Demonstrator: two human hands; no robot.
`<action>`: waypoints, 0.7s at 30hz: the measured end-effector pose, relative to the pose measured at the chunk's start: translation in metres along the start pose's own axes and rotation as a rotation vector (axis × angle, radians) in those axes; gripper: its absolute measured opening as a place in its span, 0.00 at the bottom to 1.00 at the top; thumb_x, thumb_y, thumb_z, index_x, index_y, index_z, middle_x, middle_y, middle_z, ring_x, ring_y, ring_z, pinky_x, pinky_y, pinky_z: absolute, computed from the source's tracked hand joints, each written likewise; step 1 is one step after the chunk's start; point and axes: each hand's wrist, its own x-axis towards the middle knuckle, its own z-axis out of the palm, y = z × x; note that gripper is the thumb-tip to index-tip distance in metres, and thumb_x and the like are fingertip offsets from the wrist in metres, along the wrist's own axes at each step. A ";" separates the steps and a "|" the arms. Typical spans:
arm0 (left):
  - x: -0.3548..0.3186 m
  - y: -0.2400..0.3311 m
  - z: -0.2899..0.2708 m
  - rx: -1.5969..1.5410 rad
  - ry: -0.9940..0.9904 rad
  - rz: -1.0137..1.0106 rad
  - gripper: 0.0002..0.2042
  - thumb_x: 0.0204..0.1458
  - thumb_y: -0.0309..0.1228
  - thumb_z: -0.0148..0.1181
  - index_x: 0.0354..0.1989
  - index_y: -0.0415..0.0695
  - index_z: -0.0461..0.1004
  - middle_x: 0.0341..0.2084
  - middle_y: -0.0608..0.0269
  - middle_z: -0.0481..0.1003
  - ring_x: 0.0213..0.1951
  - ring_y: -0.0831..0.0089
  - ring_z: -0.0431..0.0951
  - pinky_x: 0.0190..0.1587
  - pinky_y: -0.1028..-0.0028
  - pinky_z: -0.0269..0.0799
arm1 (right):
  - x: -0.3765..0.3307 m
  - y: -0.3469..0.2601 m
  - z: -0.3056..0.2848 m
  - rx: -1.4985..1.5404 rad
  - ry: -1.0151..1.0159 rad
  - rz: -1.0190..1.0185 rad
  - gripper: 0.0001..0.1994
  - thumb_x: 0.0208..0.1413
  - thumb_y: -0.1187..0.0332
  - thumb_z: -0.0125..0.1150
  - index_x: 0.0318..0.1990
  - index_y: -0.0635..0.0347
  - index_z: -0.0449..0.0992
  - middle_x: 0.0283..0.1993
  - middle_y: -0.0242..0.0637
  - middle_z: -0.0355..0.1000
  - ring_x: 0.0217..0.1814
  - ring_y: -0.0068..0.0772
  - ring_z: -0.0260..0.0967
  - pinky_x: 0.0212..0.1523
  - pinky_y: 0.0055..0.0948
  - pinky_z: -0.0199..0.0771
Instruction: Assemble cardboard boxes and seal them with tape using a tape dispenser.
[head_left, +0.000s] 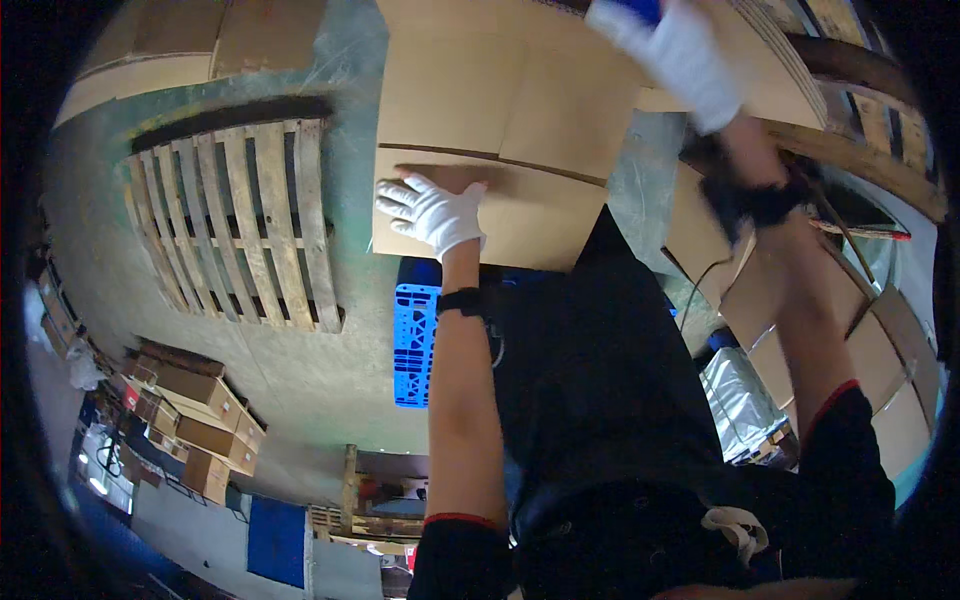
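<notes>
A brown cardboard box [545,215] with creased panels and a narrow seam across it lies in front of me. It cannot be told whether it is folded flat or standing up. My left hand [435,213], in a white glove, rests on its near panel with the fingers spread. At the far right of the box, my right hand [685,65], also gloved in white, is blurred by motion. Its fingers are closed around a blue object [643,9], mostly cut off by the upper edge, whose kind I cannot make out. Dark bands circle both wrists.
A wooden pallet [245,225] lies on the floor to the left. A blue plastic crate or pallet [413,345] shows beside my left forearm. Stacked cardboard sheets [765,60] stand at the far right, with more cardboard [790,300] below. Several boxes [205,415] are piled at lower left.
</notes>
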 end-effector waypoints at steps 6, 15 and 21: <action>-0.009 -0.032 0.036 -0.320 0.249 0.029 0.64 0.26 0.59 0.70 0.67 0.36 0.37 0.66 0.38 0.38 0.68 0.47 0.35 0.66 0.53 0.37 | -0.112 -0.054 0.094 0.911 0.176 0.227 0.23 0.43 0.55 0.69 0.40 0.61 0.71 0.29 0.45 0.72 0.30 0.48 0.72 0.31 0.39 0.72; 0.008 -0.056 0.022 -0.203 0.522 0.725 0.54 0.40 0.56 0.62 0.65 0.31 0.40 0.64 0.37 0.48 0.67 0.47 0.46 0.66 0.52 0.39 | -0.088 -0.036 0.113 0.508 -0.421 0.084 0.21 0.42 0.50 0.69 0.32 0.58 0.74 0.26 0.39 0.74 0.30 0.37 0.74 0.34 0.37 0.73; 0.004 -0.034 0.021 -0.224 0.605 0.740 0.49 0.37 0.51 0.65 0.64 0.35 0.50 0.63 0.41 0.51 0.65 0.48 0.51 0.65 0.52 0.44 | -0.094 -0.022 0.110 0.787 -0.539 0.232 0.20 0.43 0.49 0.69 0.32 0.57 0.74 0.24 0.28 0.70 0.28 0.21 0.67 0.33 0.26 0.70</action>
